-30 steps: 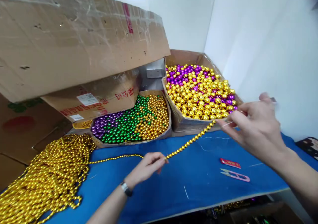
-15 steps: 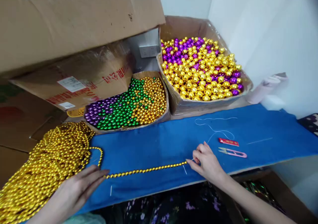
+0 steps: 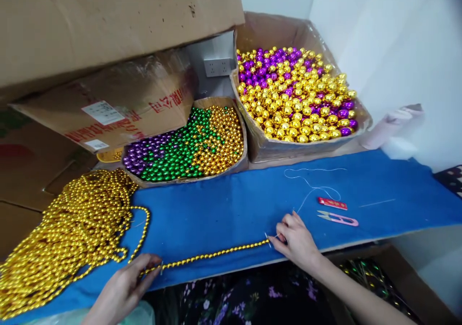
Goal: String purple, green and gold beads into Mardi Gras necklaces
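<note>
A strand of small gold beads [image 3: 216,254] stretches across the blue cloth [image 3: 216,209] near its front edge. My left hand [image 3: 132,281] pinches the strand at a white mark on the cloth. At the strand's right end, beside another white mark, my right hand [image 3: 296,238] is closed on the bead end and a thin white thread [image 3: 311,189]. That thread curls away behind my right hand. Right of it lie a small red packet [image 3: 332,203] and pink thread snips [image 3: 338,218]. A big heap of gold bead strands [image 3: 75,229] covers the left side.
Behind the cloth, one box [image 3: 249,147] holds large gold and purple beads, and a lower box [image 3: 244,156] holds purple, green and gold beads. Cardboard boxes [image 3: 119,17] overhang the back left. A box with shiny strands [image 3: 375,281] sits below the front edge.
My left hand has moved right and down along the strand to the white mark. The strand lies nearer the front edge, its right end now at the other mark. The view has shifted slightly.
</note>
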Motion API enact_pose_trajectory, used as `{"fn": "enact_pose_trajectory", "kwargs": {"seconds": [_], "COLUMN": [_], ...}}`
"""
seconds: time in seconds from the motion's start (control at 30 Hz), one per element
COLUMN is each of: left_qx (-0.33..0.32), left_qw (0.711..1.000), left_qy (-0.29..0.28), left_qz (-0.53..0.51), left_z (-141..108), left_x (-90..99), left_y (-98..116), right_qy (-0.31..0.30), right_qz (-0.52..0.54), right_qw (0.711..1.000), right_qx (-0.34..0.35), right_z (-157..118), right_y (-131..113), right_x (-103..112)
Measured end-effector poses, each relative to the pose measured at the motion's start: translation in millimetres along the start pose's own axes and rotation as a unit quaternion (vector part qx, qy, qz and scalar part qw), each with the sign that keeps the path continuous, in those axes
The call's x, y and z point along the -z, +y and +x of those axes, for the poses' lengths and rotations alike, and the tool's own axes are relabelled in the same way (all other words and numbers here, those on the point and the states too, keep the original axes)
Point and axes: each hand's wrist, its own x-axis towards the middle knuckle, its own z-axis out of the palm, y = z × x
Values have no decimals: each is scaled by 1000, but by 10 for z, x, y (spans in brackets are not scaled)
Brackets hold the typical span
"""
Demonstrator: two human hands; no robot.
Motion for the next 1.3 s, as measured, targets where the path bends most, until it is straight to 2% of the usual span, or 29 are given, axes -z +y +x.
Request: {"fn": "enact_pose_trajectory", "kwargs": {"seconds": [0.23, 0.47, 0.6, 0.9, 1.13, 1.3], "left_qx": [39, 88, 73, 43, 43, 52], "left_qw": [998, 995, 995, 996, 995, 995], "left_qy": [-35, -40, -51, -67, -75, -74], "left_qz": [-28, -25, -37, -36, -41, -45], "left_z": [18, -2, -12, 69, 98, 73], "left_x": [3, 13, 30, -125, -115, -53], "left_y": [137, 182, 131, -233, -205, -24], "right_qy": [-14, -18, -29, -44, -48, -45], "right_qz": [2, 23, 11, -35, -33, -13], "right_qw": [1000, 998, 999, 998, 998, 999], "right_qx": [26, 55, 42, -19, -19, 12], "right_z": [-55, -75, -53, 25, 23, -29], "right_y": [108, 153, 110, 12, 35, 115], "right_x": [-109, -183, -140, -23, -14, -68]}}
